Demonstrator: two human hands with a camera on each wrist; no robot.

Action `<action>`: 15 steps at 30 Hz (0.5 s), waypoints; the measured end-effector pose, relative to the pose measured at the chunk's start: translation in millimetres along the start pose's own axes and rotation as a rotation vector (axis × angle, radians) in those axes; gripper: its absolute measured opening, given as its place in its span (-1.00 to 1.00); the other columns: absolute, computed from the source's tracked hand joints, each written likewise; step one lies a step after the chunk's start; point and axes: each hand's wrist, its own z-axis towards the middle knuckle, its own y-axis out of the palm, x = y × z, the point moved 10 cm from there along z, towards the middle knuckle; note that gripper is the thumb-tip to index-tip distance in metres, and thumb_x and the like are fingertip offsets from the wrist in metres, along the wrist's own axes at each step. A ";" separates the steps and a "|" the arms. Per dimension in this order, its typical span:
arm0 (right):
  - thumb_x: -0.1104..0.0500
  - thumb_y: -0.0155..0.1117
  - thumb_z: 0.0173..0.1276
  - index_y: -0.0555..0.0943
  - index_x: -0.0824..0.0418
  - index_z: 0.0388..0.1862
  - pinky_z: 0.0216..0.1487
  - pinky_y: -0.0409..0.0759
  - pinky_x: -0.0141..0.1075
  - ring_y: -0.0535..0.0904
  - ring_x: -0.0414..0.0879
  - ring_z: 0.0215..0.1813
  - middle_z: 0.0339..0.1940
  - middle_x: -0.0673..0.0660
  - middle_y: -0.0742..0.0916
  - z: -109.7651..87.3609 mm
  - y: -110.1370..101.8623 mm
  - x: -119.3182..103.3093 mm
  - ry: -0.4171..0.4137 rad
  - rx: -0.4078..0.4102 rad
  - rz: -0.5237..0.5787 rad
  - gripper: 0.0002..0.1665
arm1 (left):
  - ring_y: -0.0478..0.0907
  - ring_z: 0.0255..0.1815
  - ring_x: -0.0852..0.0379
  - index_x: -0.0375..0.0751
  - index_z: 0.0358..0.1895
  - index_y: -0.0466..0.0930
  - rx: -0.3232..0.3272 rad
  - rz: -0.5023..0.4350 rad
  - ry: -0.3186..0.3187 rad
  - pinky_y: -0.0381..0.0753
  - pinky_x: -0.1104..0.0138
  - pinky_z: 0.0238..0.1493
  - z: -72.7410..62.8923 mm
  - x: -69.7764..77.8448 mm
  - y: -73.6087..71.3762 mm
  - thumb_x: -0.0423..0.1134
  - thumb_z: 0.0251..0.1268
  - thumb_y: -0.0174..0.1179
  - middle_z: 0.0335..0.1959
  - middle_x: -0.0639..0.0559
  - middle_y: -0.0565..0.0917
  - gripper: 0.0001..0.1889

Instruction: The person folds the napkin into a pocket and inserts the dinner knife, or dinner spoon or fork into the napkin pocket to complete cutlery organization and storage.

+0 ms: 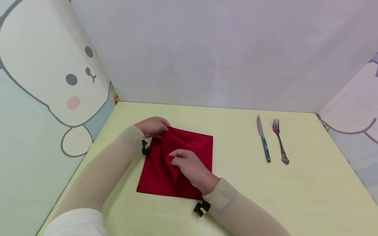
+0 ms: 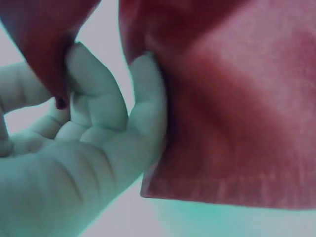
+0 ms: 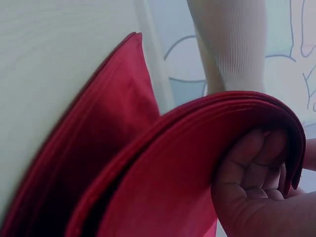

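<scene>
A red cloth napkin (image 1: 195,137) lies folded in several layers on the table, left of the middle. At its far left corner, my left hand (image 1: 153,126) pinches a raised edge. The left wrist view shows a cloth corner (image 2: 42,44) between the fingers of that hand, while another fingertip touches the cloth on the right. Over the napkin's middle, my right hand (image 1: 190,167) grips the lifted flap with thumb and fingers. From the right wrist, the flap (image 3: 177,163) arches up off the lower layers (image 3: 98,113) and its end curls into the hand.
A table knife (image 1: 263,141) with a green handle lies right of the napkin. Beside it is a fork (image 1: 279,139) with an ornate handle. A pale wall (image 1: 212,59) stands along the table's far edge, and printed cloth panels (image 1: 35,98) hang at both sides.
</scene>
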 end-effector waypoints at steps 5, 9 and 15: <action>0.18 0.24 0.46 0.72 0.08 0.03 -0.16 0.57 -0.24 0.55 -0.07 -0.23 -0.18 0.07 0.69 4.4 15.6 -2.4 -0.016 -0.023 -0.010 -0.76 | 0.57 -0.12 0.00 -0.32 0.11 0.58 0.020 0.042 0.013 0.66 0.18 -0.03 -7.5 7.6 -13.3 -0.33 0.55 -0.06 -0.06 -0.15 0.61 -0.72; 0.17 0.27 0.49 0.71 0.12 0.05 -0.14 0.62 -0.24 0.60 -0.05 -0.16 -0.15 0.06 0.70 7.5 31.5 0.8 -0.022 -0.075 0.000 -0.78 | 0.54 -0.18 0.05 -0.28 0.08 0.63 0.032 0.208 -0.029 0.61 0.24 -0.08 -18.6 7.0 -26.2 -0.31 0.53 0.01 -0.14 -0.08 0.63 -0.75; 0.19 0.29 0.49 0.70 0.17 0.05 -0.14 0.68 -0.22 0.63 -0.04 -0.16 -0.10 0.05 0.69 13.8 47.3 19.6 0.029 -0.125 0.029 -0.79 | 0.41 -0.44 0.14 -0.28 0.12 0.60 -0.023 0.204 -0.147 0.48 0.34 -0.33 -24.2 -15.0 -29.0 -0.32 0.54 0.03 -0.46 0.07 0.51 -0.75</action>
